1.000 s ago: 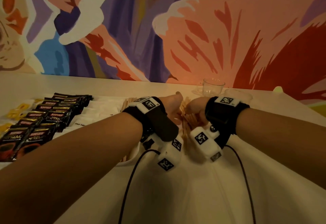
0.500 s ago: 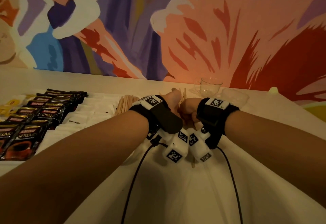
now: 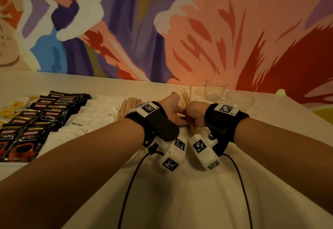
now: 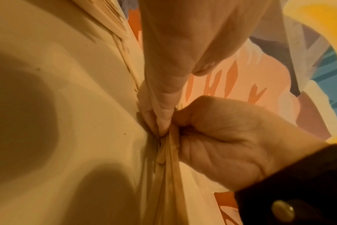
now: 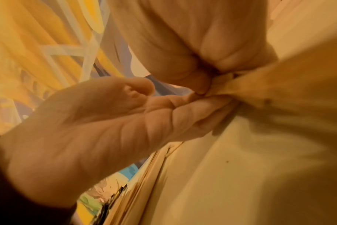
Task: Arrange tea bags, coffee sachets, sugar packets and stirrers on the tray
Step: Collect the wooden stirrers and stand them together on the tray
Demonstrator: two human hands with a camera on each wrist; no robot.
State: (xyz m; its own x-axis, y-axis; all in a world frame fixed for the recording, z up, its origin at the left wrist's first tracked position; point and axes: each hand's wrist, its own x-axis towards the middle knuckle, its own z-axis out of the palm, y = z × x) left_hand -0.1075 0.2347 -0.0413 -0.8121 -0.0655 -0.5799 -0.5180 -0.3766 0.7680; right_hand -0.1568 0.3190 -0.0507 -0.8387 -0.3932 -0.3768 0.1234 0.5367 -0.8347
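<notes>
Fist: right hand (image 3: 195, 116) clenched round the stirrer bundle (image 4: 167, 175), sticks upright, tips poking out above.
Left hand (image 3: 173, 110): fingers straight, touching the bundle.
Loose stirrers (image 3: 129, 107): flat, just left.
Sugar packets (image 3: 79, 122): "White Sugar".
Coffee sachets (image 3: 34, 120): "KOPIKO SUPREMO", farther left.

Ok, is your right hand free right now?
No, the right hand is curled in a fist round the stirrer bundle, as the left wrist view plainly shows.

Coffee sachets (image 3: 27, 120) at left, sugar packets (image 3: 90, 118) beside them, stirrers (image 3: 129, 106) further right, glass cup (image 3: 214, 90) behind
</notes>
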